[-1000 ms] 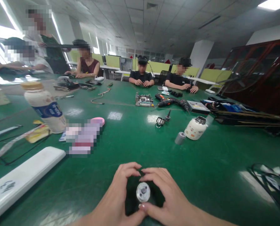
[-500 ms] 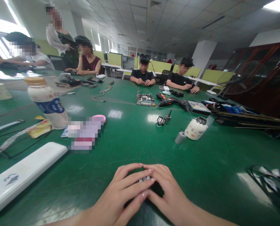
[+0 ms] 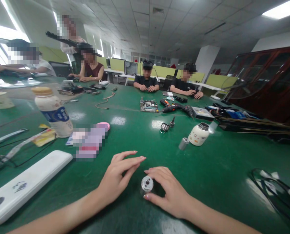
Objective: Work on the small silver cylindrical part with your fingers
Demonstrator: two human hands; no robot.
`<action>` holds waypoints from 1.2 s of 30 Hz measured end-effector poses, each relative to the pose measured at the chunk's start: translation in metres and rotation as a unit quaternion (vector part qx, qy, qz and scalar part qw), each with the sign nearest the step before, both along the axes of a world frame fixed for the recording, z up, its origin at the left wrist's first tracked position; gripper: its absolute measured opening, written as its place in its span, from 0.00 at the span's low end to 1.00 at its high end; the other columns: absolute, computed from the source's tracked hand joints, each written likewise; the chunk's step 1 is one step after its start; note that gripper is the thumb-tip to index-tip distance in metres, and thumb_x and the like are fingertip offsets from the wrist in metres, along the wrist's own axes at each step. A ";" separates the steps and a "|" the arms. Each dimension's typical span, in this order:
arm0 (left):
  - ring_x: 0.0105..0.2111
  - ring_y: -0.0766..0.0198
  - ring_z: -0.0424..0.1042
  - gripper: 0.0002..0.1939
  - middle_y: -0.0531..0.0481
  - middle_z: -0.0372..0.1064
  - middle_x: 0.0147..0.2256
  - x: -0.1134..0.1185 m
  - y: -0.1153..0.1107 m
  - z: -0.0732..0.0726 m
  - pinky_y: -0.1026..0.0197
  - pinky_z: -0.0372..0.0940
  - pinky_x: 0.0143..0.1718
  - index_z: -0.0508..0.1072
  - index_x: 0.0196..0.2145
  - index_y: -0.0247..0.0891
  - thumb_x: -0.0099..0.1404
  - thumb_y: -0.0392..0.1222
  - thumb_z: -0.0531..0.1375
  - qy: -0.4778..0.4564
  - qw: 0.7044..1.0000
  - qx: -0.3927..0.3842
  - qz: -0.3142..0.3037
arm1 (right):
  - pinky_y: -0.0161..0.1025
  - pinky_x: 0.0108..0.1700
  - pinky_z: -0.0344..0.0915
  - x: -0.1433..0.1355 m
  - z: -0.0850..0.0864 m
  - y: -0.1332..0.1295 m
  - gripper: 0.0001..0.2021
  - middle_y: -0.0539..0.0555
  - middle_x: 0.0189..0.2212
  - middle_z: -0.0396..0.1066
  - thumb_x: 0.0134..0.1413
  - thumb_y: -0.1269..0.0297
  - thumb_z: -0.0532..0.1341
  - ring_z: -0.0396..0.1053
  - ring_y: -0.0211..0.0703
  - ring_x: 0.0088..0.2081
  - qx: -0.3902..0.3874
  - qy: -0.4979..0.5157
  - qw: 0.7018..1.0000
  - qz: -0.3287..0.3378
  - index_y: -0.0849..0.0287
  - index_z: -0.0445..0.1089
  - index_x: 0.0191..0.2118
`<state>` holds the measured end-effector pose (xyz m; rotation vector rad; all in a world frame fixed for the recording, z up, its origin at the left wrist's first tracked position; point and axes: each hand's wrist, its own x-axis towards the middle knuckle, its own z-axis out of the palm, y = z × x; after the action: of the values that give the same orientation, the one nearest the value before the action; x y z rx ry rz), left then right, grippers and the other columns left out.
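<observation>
Close in front of me on the green table stands a small silver cylinder [image 3: 147, 184], its round top face showing a dark centre and small holes, like a small motor. The thumb and fingers of my right hand [image 3: 170, 191] curve around it, one at the near side and the others at the far side. My left hand [image 3: 118, 170] hovers just to its left, fingers stretched out and holding nothing. A similar grey cylinder [image 3: 183, 144] stands farther off to the right, beside a cream bottle without its lid [image 3: 198, 134].
At the left lie a white power bank-like bar [image 3: 32, 185], a drink bottle [image 3: 54, 113] and a pink-purple item [image 3: 92, 139]. Farther back are metal lid parts [image 3: 164, 127], a circuit board [image 3: 149, 105] and power drills [image 3: 175, 107]. Black cables [image 3: 273, 185] lie right. Several people sit across.
My left hand has lifted away to the upper left, and its fingers have straightened. The silver cylinder, mostly covered by both hands before, now shows beside my right hand.
</observation>
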<state>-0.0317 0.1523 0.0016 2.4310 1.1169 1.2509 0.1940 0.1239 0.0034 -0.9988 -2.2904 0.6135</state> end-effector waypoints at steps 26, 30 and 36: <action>0.40 0.62 0.79 0.11 0.48 0.79 0.39 0.022 -0.020 0.005 0.64 0.74 0.42 0.76 0.46 0.41 0.66 0.33 0.61 -0.108 0.991 -0.004 -0.078 | 0.48 0.50 0.64 -0.007 -0.006 0.000 0.18 0.56 0.47 0.73 0.61 0.59 0.62 0.69 0.49 0.47 0.066 -0.046 0.997 -0.009 0.58 0.65 0.54; 0.37 0.64 0.80 0.08 0.48 0.79 0.38 0.029 -0.020 -0.003 0.67 0.75 0.40 0.74 0.44 0.38 0.67 0.34 0.59 -0.142 0.987 -0.021 -0.066 | 0.47 0.44 0.66 -0.007 -0.011 0.012 0.14 0.56 0.40 0.73 0.60 0.60 0.61 0.70 0.48 0.40 0.106 -0.055 0.993 -0.003 0.60 0.66 0.49; 0.36 0.64 0.80 0.09 0.49 0.79 0.36 0.029 -0.012 -0.006 0.68 0.74 0.39 0.74 0.43 0.40 0.66 0.33 0.59 -0.148 0.986 0.011 -0.072 | 0.43 0.40 0.67 -0.004 -0.029 0.025 0.14 0.55 0.38 0.73 0.57 0.62 0.61 0.71 0.48 0.37 0.199 -0.050 0.979 0.005 0.57 0.64 0.48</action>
<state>-0.0026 0.1398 -0.0044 2.1994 0.8357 1.5181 0.1895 0.1493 -0.0258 -0.8374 -2.3770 0.0957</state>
